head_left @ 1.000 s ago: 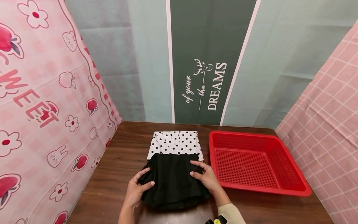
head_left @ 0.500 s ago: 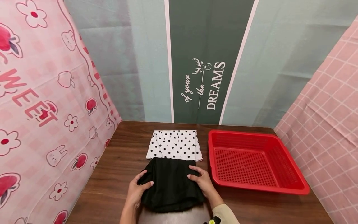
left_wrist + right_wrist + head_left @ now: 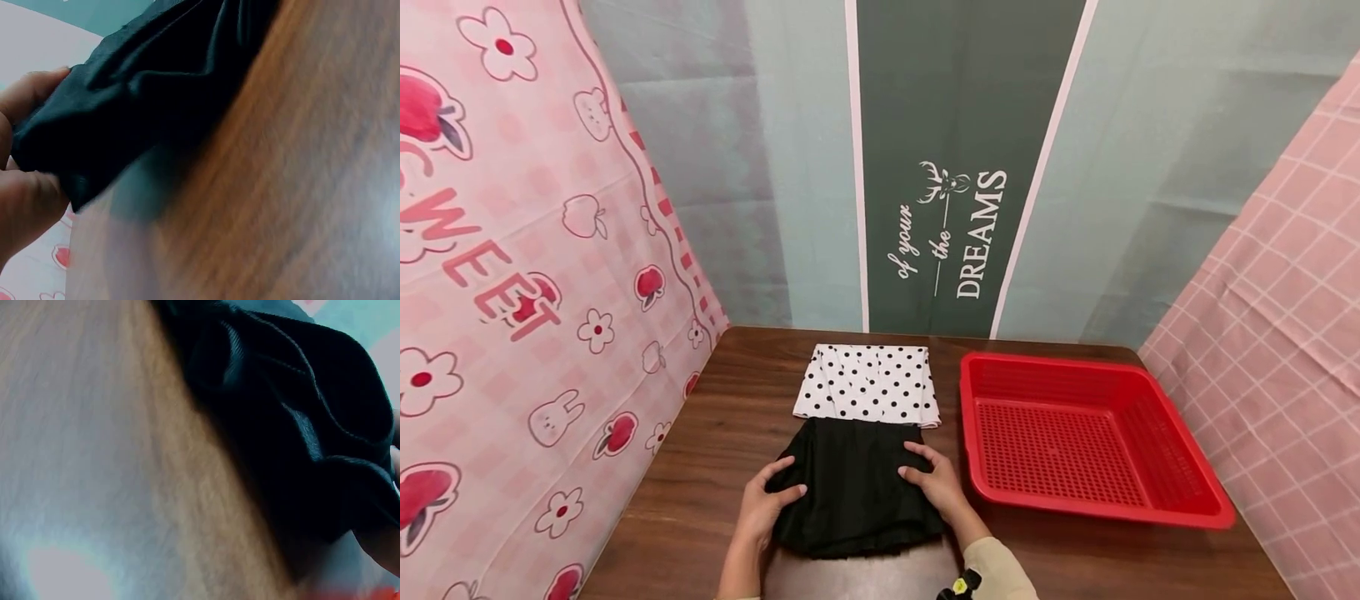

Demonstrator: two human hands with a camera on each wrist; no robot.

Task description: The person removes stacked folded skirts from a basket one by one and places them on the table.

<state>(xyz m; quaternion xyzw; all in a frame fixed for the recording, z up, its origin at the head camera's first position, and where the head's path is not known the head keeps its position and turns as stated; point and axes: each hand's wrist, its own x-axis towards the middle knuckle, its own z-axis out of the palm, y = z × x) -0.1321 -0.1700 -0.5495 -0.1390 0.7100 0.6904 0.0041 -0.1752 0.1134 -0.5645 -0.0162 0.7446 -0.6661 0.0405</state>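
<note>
A folded black cloth garment point(image 3: 859, 487) lies on the table between my two hands; its exact kind is hidden by the folding. My left hand point(image 3: 765, 504) grips its left side, thumb on top; in the left wrist view the thumb and a finger pinch the black fabric point(image 3: 144, 94). On the right side my right hand point(image 3: 938, 487) holds the other edge, with layered folds of black fabric point(image 3: 300, 425) filling the right wrist view. Just beyond the garment, a folded white cloth with black dots point(image 3: 872, 383) lies flat, meeting its far edge.
A red plastic basket point(image 3: 1097, 508) with a perforated bottom stands to the right on the brown wooden table point(image 3: 700, 467). Printed pink cloth point(image 3: 587, 275) hangs at the left, checked pink cloth point(image 3: 1285, 275) at the right, and a green-blue curtain point(image 3: 805, 167) at the back.
The black garment has shifted slightly toward me and left, overlapping the dotted cloth less. My right hand has moved a little left with it; the left hand has hardly moved.
</note>
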